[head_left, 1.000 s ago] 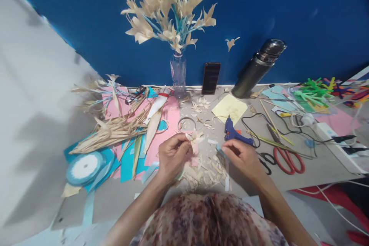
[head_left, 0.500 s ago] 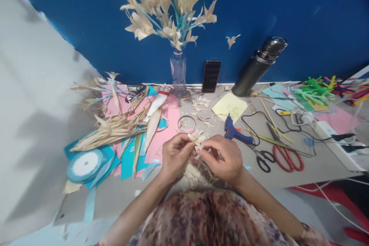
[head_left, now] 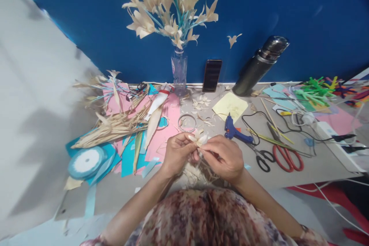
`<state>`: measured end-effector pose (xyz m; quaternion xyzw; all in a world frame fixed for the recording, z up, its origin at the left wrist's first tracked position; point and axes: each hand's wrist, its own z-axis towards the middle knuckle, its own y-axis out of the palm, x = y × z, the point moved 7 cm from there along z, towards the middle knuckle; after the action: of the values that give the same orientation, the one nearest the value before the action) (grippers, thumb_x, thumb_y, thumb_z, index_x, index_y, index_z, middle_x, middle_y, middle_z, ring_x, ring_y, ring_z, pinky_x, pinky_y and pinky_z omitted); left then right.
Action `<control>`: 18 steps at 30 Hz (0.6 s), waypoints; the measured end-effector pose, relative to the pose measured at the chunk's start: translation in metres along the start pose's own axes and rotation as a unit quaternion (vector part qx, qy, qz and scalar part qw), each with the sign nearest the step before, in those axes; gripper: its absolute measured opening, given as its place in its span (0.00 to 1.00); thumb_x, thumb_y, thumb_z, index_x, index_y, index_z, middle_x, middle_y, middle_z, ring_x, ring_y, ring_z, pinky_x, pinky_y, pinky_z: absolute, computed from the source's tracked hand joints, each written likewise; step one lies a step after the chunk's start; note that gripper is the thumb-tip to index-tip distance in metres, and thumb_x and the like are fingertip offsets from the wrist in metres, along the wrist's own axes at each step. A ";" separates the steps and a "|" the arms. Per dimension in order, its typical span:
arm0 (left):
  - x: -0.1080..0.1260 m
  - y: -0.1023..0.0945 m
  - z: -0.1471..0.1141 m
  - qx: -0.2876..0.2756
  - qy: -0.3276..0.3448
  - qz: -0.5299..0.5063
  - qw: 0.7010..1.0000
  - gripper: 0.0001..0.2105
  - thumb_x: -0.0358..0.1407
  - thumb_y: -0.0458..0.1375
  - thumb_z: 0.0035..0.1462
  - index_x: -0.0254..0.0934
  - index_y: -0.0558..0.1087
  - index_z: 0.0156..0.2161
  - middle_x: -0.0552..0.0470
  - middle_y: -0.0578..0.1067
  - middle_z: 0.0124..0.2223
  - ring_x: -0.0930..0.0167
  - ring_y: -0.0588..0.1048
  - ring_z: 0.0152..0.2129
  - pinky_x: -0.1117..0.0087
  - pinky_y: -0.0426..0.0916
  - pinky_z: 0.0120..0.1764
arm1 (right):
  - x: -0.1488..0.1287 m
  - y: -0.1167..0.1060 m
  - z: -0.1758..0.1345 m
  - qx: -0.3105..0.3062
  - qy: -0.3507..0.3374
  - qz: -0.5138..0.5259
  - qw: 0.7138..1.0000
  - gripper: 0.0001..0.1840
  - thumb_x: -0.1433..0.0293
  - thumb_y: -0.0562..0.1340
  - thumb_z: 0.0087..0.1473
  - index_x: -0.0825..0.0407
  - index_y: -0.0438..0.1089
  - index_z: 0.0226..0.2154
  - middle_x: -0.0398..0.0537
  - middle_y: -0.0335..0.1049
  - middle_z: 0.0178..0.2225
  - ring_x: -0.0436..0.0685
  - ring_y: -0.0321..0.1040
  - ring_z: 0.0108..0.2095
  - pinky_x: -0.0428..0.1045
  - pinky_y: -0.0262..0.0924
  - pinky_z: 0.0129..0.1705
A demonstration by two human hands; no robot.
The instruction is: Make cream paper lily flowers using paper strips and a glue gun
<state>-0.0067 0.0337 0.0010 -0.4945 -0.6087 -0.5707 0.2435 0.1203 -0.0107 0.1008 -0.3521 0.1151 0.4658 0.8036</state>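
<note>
Between my fingers, above the table's near edge, is a small cream flower (head_left: 198, 138) with pointed petals, apparently of dried husk. My left hand (head_left: 179, 153) pinches it from the left, thumb and forefinger closed. From the other side my right hand (head_left: 224, 157) closes its fingertips on the flower's lower part, which the fingers partly hide. Pale husk scraps (head_left: 192, 175) lie below the hands. Just beyond them is a round bangle-like ring (head_left: 187, 123). A blue glue gun (head_left: 236, 130) lies to the right of my right hand.
Red-handled scissors (head_left: 287, 157) and black-handled scissors (head_left: 263, 161) lie at right, near a white power strip (head_left: 340, 146) with cables. Left are a husk bundle (head_left: 109, 132) and a blue ribbon roll (head_left: 86, 163). A flower-filled vase (head_left: 179, 71), phone (head_left: 212, 76) and dark flask (head_left: 259, 67) stand behind.
The flower has turned slightly between my fingers, its petals now spread more sideways. My right fingertips have shifted a little across its base. The whole view has moved slightly.
</note>
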 end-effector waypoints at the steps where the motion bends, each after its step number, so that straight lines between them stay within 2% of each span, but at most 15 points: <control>1: 0.000 -0.001 0.000 0.002 -0.001 -0.001 1.000 0.15 0.39 0.74 0.43 0.34 0.75 0.31 0.54 0.75 0.17 0.74 0.71 0.11 0.76 0.65 0.18 | 0.000 0.001 0.000 -0.007 0.001 0.001 1.000 0.10 0.78 0.64 0.57 0.47 0.77 0.35 0.46 0.78 0.27 0.53 0.74 0.26 0.47 0.69 0.29; 5: 0.001 -0.003 0.001 0.009 -0.002 0.008 1.000 0.15 0.40 0.73 0.44 0.34 0.74 0.31 0.53 0.75 0.16 0.72 0.71 0.10 0.75 0.66 0.17 | 0.000 0.001 -0.003 -0.014 -0.004 0.005 1.000 0.10 0.78 0.64 0.58 0.47 0.76 0.36 0.46 0.78 0.27 0.53 0.74 0.26 0.47 0.68 0.29; 9: 0.007 -0.005 -0.002 0.038 0.014 0.047 0.998 0.14 0.39 0.72 0.44 0.35 0.74 0.31 0.53 0.76 0.17 0.71 0.72 0.10 0.75 0.66 0.16 | 0.010 -0.009 -0.008 -0.017 0.008 -0.006 1.000 0.08 0.78 0.64 0.58 0.48 0.76 0.35 0.47 0.77 0.27 0.53 0.73 0.27 0.47 0.65 0.30; 14: 0.010 -0.007 -0.002 0.077 0.012 0.074 0.994 0.12 0.38 0.70 0.45 0.35 0.73 0.29 0.54 0.75 0.17 0.72 0.71 0.09 0.76 0.64 0.14 | 0.059 -0.033 -0.003 -0.087 0.120 -0.111 0.983 0.08 0.71 0.61 0.61 0.49 0.76 0.33 0.47 0.76 0.28 0.54 0.71 0.28 0.48 0.62 0.32; 18: 0.009 -0.007 0.001 0.088 -0.001 0.077 0.993 0.12 0.39 0.70 0.44 0.34 0.73 0.27 0.54 0.73 0.16 0.75 0.67 0.09 0.76 0.65 0.15 | 0.100 -0.051 0.024 -0.142 0.179 -0.185 0.956 0.08 0.68 0.61 0.60 0.48 0.77 0.32 0.46 0.78 0.31 0.56 0.72 0.30 0.49 0.60 0.36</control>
<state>-0.0160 0.0384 0.0052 -0.5176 -0.6166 -0.4940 0.3285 0.2136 0.0560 0.0906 -0.5557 0.1226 0.2498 0.7834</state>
